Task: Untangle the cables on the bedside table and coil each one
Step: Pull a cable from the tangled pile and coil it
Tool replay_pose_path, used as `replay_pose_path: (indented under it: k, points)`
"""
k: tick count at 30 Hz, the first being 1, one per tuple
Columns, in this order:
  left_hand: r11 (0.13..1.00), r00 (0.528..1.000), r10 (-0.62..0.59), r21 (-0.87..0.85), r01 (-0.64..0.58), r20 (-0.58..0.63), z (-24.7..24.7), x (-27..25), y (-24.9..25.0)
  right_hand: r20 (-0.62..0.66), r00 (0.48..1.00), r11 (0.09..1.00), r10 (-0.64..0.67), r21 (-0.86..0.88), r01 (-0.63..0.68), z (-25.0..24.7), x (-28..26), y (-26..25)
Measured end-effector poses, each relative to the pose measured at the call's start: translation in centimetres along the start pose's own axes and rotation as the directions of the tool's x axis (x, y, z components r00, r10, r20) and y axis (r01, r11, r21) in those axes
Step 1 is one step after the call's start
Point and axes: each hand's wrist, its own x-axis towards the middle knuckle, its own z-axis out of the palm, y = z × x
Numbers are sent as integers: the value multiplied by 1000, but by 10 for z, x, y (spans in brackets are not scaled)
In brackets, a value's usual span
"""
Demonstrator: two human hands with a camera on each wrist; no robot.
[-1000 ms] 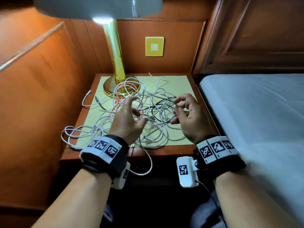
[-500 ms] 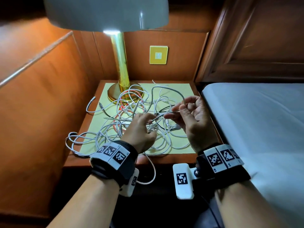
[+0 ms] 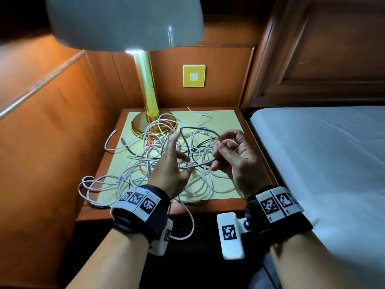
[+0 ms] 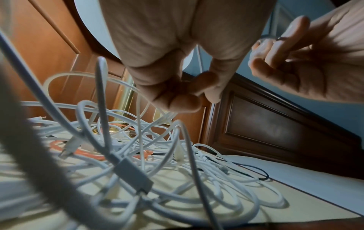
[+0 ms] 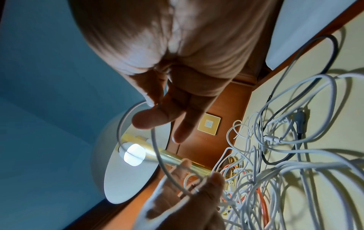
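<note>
— Cables (image 3: pixel 166 174), where are they lying?
— A tangled heap of thin round cords, mostly white, is spread over the pale yellow mat (image 3: pixel 227 122) on the wooden bedside table (image 3: pixel 200 207). One white loop (image 3: pixel 187 226) hangs over the table's near edge, and further loops spill past its near left corner.

— How are the hands placed?
— A grey cable (image 3: pixel 195 130) is raised above the heap as an open loop between them. It is pinched by the left hand (image 3: pixel 170 172) between thumb and fingers at the loop's lower end, with the forefinger stretched up. Its other end is gripped by the curled fingers of the right hand (image 3: pixel 237 161).

— Can any writing be read?
— None can be made out. Only black-and-white square code markers are seen on the wrist bands (image 3: pixel 137 200).

— And farther back?
— An orange cable (image 3: pixel 158 124) and a black cable (image 3: pixel 200 143) are threaded through the heap. A polished brass lamp (image 3: pixel 146 88) with a round base and a smooth grey shade stands at the far left corner. A square yellow wall plate (image 3: pixel 194 76) is fixed to the wood panelling behind the far edge. A bed with a grey sheet (image 3: pixel 323 155) lies along the right edge.
</note>
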Motion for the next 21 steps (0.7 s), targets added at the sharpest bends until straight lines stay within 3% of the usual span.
replay_pose_path:
  k: [4, 8, 12, 15, 21]
  points:
    - [985, 999, -14, 171, 9, 32, -3, 1, -3, -213, 975, 997, 59, 67, -46, -11, 6, 2]
    - [994, 996, 12, 112, -2, -90, -5, 3, -11, -408, 903, 981, 132, -76, -177, -25, 9, 7]
    - [995, 986, 96, 53, -90, -138, -3, 3, -5, -326, 917, 873, 227, -348, -340, -27, 6, 18]
    - [987, 976, 159, 33, -156, -146, 2, 3, -3, -213, 941, 851, 265, -408, -332, -17, 3, 21]
    - [963, 959, 269, 27, -267, -93, 8, -1, -2, -107, 970, 871, 216, -429, -241, -6, 1, 15]
